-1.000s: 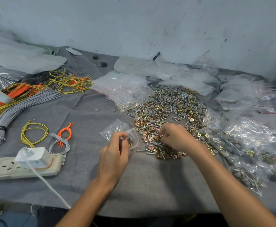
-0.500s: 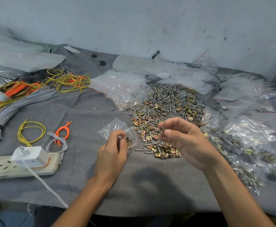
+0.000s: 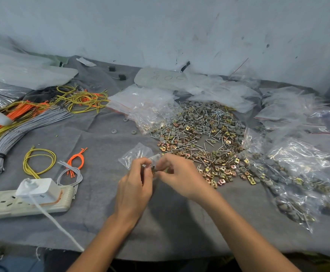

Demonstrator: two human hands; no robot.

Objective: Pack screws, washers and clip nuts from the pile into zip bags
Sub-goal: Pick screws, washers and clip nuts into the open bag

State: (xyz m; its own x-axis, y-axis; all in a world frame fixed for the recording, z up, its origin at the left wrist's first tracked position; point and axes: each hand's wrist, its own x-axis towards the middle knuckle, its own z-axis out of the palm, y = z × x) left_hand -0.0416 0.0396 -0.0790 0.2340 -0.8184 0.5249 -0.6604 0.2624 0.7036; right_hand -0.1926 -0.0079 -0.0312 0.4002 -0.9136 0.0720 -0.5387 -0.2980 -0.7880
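Note:
A pile of screws, grey washers and brass clip nuts (image 3: 205, 138) lies on the grey cloth right of centre. In front of it my left hand (image 3: 135, 185) pinches the mouth of a small clear zip bag (image 3: 135, 154) that lies flat on the cloth. My right hand (image 3: 180, 175) meets it at the bag's mouth, fingertips pinched on small hardware pieces that are mostly hidden between the two hands.
Filled zip bags (image 3: 301, 179) are heaped at the right. A stack of zip bags (image 3: 142, 107) lies behind the pile. Wire bundles (image 3: 25, 124) and loose wire loops (image 3: 40, 161) lie left, with a power strip (image 3: 27, 201) near the front edge.
My right hand lifted from the near edge of the pile and moved left to the bag's mouth. My left hand stayed on the bag.

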